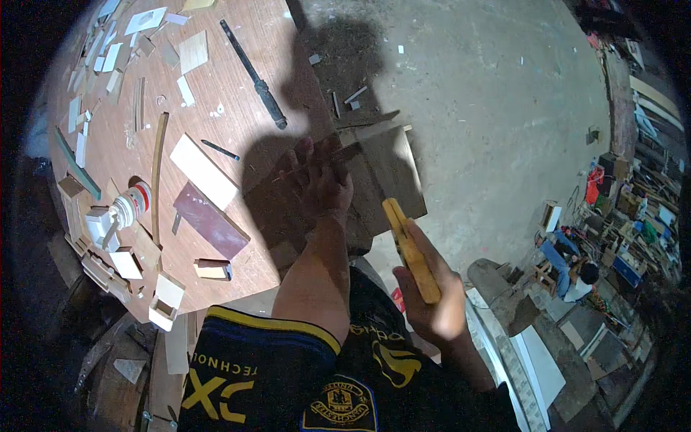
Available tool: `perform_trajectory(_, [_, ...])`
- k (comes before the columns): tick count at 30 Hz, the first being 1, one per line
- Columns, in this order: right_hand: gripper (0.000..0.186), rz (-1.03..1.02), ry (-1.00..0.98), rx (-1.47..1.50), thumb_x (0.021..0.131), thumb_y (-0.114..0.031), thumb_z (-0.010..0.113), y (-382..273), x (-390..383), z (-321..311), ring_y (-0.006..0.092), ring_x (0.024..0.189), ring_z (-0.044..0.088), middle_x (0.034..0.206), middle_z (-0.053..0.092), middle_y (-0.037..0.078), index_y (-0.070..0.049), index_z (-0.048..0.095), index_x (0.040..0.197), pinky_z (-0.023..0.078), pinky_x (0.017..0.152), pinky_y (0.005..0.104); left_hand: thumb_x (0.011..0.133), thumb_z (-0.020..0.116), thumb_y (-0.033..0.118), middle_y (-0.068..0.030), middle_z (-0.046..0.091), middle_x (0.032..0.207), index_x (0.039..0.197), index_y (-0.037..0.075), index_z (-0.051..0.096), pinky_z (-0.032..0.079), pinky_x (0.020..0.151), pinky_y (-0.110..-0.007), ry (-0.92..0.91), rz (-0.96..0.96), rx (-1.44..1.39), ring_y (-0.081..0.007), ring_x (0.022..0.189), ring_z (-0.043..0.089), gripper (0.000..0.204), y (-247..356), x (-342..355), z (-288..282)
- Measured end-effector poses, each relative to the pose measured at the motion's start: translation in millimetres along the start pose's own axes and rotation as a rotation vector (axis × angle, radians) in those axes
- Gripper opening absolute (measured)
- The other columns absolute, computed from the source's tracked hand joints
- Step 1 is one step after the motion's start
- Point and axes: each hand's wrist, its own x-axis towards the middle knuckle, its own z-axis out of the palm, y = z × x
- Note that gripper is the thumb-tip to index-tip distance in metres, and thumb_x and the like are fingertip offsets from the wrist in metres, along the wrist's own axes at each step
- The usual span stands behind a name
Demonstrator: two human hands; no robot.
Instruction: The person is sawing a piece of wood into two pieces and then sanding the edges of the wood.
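Note:
A pale wooden box-like piece [403, 169] sits at the right edge of the workbench, partly in my shadow. My left hand [322, 180] rests with fingers spread beside its left side, over the shaded bench top. In my right hand [435, 299] is a tool with a yellow wooden handle [414, 255], its far end pointing at the wooden piece. A thin dark strip runs on from the handle across the wood; whether it is a blade I cannot make out.
On the workbench [266, 266] lie a long black tool [255, 79], a pen [220, 150], a white board [204, 171], a maroon board [211, 219], a curved wooden strip [160, 173], a jar [132, 204] and many offcuts. A person [572, 270] sits among clutter at the right.

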Motion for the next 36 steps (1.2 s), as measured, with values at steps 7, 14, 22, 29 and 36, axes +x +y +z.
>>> perform_trajectory(7, [0.051,-0.006,0.058,0.044,0.095,-0.003,0.058,12.9,25.0,17.0,0.0266,0.126,0.055,0.133,0.058,0.024,0.001,0.043,0.144,0.043,0.105,0.0365,0.095,0.050,0.041,-0.0065,0.045,0.149,0.141,0.026,0.051,0.016,0.115,-0.066,-0.038,0.011,0.035,-0.0369,0.144,0.030,0.049,-0.1,0.8,-0.2])
perform_trajectory(14, [0.048,-0.125,0.047,0.052,0.094,-0.002,0.059,39.4,3.7,-6.2,0.0239,0.126,0.055,0.137,0.057,0.019,0.000,0.048,0.140,0.043,0.105,0.0351,0.095,0.052,0.042,-0.0078,0.044,0.150,0.141,0.025,0.051,0.016,0.115,-0.067,-0.063,0.040,-0.023,-0.0368,0.145,0.029,0.050,7.0,-3.3,-5.8])
perform_trajectory(22, [0.052,-0.059,0.041,0.025,0.095,-0.003,0.059,11.9,-15.1,-7.8,0.0216,0.120,0.058,0.135,0.057,0.022,0.002,0.042,0.144,0.047,0.100,0.0333,0.096,0.050,0.044,-0.0103,0.043,0.151,0.141,0.023,0.051,0.015,0.115,-0.066,-0.080,0.026,0.005,-0.0373,0.145,0.028,0.051,1.4,1.5,-3.8])
perform_trajectory(29, [0.054,0.068,-0.041,0.084,0.094,-0.001,0.059,-13.0,-3.9,-4.7,0.0251,0.127,0.055,0.137,0.055,0.023,-0.002,0.042,0.145,0.046,0.103,0.0382,0.094,0.052,0.046,-0.0095,0.039,0.153,0.143,0.025,0.048,0.013,0.116,-0.065,-0.625,-0.229,-0.062,-0.0363,0.146,0.026,0.054,2.2,25.1,-27.8])
perform_trajectory(36, [0.053,-0.025,0.049,0.038,0.093,-0.001,0.059,14.2,24.1,11.4,0.0234,0.120,0.060,0.133,0.059,0.021,-0.002,0.044,0.144,0.049,0.098,0.0345,0.097,0.047,0.046,-0.0076,0.041,0.152,0.139,0.026,0.053,0.012,0.116,-0.064,-0.071,-0.001,-0.029,-0.0369,0.146,0.026,0.047,1.3,-0.1,3.0])
